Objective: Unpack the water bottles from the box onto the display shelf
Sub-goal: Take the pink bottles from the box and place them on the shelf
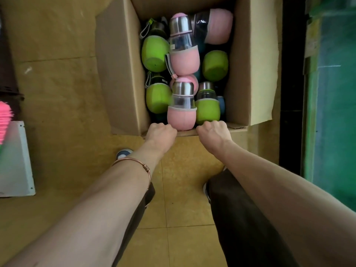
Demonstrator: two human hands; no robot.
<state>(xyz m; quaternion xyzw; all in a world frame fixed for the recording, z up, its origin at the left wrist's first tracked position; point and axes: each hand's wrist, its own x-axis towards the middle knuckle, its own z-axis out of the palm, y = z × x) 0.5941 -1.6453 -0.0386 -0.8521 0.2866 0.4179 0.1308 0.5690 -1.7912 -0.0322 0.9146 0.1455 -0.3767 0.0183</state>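
1. White flat panel (16,160) is lying on the yellowish tiled floor (57,89) at the far left, with a blurred pink object (4,122) sticking into view above it.
2. Reaching forward and down with the forearm nearly straight, the left hand (160,132) is wearing a thin copper-coloured bangle (134,163) at the wrist; its fingers are curling over the near edge of the open brown cardboard box (119,74), gripping that edge just beside the nearest pink bottle.
3. Lying packed inside the box are the water bottles, each with a clear body, a steel cap and a soft sleeve: green-sleeved ones (155,53) are sitting along the left side, pink-sleeved ones (182,116) are running down the middle, and more green (215,65) and pink (218,28) ones are filling the right side.
4. Mirroring the other arm, the right hand (213,132) is stretching forward, knuckles up, its fingers hooking over the same near edge of the box beside a green-sleeved bottle (207,111).
5. Both hands are holding the rim apart from each other, with the nearest pink bottle sitting between them.
6. Dark trouser legs (240,218) and shoes (123,153) are showing below the arms.
7. Green painted surface (331,112) is standing at the far right.
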